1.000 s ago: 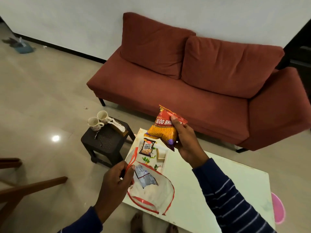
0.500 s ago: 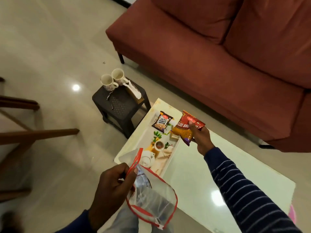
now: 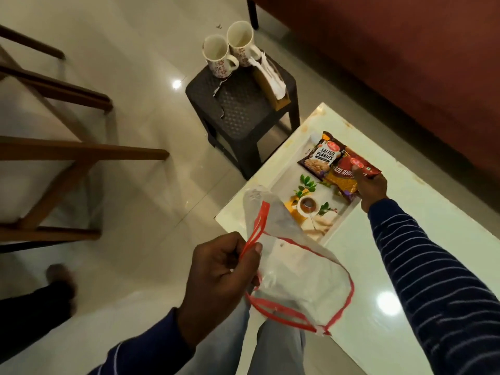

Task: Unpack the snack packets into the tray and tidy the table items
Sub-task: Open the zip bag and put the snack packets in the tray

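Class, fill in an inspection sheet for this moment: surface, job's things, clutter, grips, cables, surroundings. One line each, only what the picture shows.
Surface: white table, glossy, with a light glare spot.
Job's things: printed tray on the table; salted peanuts packet lying in it; red snack packet being lowered beside it; clear red-trimmed bag.
Clutter: two mugs and a napkin holder on a dark stool.
Grips: left hand pinches the bag's handle; right hand holds the red snack packet.
Cables: nothing seen.
Surroundings: red sofa, wooden chair frame, tiled floor.
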Demonstrator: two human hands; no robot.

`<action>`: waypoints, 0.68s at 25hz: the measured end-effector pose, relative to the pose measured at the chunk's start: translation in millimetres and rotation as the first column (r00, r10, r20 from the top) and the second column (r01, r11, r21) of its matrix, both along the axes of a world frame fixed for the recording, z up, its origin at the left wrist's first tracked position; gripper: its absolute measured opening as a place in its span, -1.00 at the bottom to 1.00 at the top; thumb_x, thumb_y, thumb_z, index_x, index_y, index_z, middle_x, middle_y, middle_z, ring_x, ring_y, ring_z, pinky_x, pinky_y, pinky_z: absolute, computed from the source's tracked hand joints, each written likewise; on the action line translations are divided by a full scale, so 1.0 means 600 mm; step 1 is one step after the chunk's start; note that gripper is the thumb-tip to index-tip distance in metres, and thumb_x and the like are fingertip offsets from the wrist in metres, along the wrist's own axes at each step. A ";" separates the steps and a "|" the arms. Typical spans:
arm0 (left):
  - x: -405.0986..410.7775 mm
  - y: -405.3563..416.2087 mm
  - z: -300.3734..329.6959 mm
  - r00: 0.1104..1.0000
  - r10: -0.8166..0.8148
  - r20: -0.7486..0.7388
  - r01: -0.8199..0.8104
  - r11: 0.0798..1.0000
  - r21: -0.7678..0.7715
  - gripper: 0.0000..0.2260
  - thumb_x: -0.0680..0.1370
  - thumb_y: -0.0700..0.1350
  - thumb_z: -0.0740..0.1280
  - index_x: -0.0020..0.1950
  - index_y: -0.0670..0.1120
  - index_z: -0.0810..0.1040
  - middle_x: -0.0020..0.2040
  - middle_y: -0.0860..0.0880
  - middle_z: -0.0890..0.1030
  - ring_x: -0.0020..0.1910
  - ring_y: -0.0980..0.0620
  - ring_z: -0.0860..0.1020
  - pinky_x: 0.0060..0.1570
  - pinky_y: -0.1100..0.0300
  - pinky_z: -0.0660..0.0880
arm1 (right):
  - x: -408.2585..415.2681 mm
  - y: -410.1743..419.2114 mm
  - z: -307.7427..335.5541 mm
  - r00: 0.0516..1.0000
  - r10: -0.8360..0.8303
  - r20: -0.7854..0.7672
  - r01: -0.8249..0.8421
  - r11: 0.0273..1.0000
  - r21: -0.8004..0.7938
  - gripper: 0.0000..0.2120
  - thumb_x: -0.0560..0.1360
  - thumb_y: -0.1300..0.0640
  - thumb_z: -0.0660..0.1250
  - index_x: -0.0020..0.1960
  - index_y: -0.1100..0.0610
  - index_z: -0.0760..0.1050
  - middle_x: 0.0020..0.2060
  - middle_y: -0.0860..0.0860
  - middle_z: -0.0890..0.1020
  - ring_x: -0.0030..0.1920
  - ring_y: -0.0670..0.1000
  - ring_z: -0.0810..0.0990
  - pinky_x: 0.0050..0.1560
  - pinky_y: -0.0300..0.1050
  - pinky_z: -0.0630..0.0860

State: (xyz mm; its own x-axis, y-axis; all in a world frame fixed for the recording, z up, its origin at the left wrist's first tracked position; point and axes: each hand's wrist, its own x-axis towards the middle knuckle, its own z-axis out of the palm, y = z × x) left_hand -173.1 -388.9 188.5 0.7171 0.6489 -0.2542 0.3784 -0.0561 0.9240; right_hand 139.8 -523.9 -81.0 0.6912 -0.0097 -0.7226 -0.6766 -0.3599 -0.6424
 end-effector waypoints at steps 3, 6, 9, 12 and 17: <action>0.004 0.009 -0.007 0.999 -0.030 0.011 0.030 1.000 -0.003 -0.78 0.54 0.00 0.29 -0.28 -0.02 0.53 -0.38 0.16 0.63 -0.42 0.19 0.62 -0.36 0.36 0.53 | -0.008 -0.001 -0.004 0.999 -0.044 0.016 0.046 0.994 -0.094 -0.34 0.42 -0.05 0.52 0.40 0.15 0.37 0.30 0.14 0.54 0.24 0.13 0.58 0.27 0.09 0.53; 0.003 0.008 0.019 0.999 -0.033 0.015 0.033 0.999 -0.007 -0.70 0.54 0.04 0.28 -0.32 -0.10 0.53 -0.41 0.04 0.61 -0.44 0.07 0.60 -0.42 0.16 0.56 | -0.033 -0.011 0.097 0.983 -0.063 0.173 0.099 0.973 -0.207 -0.41 0.49 0.01 0.44 0.42 0.15 0.31 0.36 0.16 0.44 0.34 0.15 0.47 0.33 0.01 0.44; 0.005 -0.005 0.052 0.999 -0.029 -0.027 0.030 0.999 0.015 -0.69 0.55 0.04 0.30 -0.31 -0.12 0.53 -0.41 0.09 0.61 -0.42 0.09 0.62 -0.40 0.20 0.57 | -0.101 -0.024 0.305 0.988 -0.051 0.149 0.010 0.963 0.268 -0.72 0.54 0.13 0.36 0.24 0.13 0.49 0.08 0.12 0.64 0.07 0.11 0.64 -0.05 -0.05 0.61; 0.003 -0.011 0.107 1.000 -0.001 -0.028 0.003 0.997 0.081 -0.75 0.55 -0.04 0.29 -0.33 0.01 0.50 -0.44 0.18 0.62 -0.42 0.16 0.63 -0.37 0.45 0.47 | -0.194 -0.073 0.538 0.919 0.333 0.211 -0.390 0.694 0.605 -0.83 0.46 0.23 0.27 -0.04 0.18 0.63 -0.16 0.18 0.68 -0.13 0.11 0.67 -0.18 -0.10 0.61; -0.009 -0.026 0.207 0.997 -0.071 0.022 0.068 0.988 0.139 -0.75 0.58 -0.08 0.31 -0.31 -0.04 0.53 -0.41 0.21 0.64 -0.41 0.20 0.63 -0.40 0.51 0.44 | -0.320 -0.077 0.709 0.431 0.851 0.301 -0.901 0.388 0.194 -0.63 0.59 0.29 0.20 0.35 0.12 0.54 0.31 -0.03 0.58 0.30 -0.12 0.54 0.29 -0.28 0.45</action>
State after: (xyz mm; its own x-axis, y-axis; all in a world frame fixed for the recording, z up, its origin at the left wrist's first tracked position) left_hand -178.3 -404.6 312.9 0.7671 0.6248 -0.1455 0.3440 -0.2092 0.9154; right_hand -52.4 -569.9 344.2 0.2717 0.8406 -0.4686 0.0021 -0.4875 -0.8731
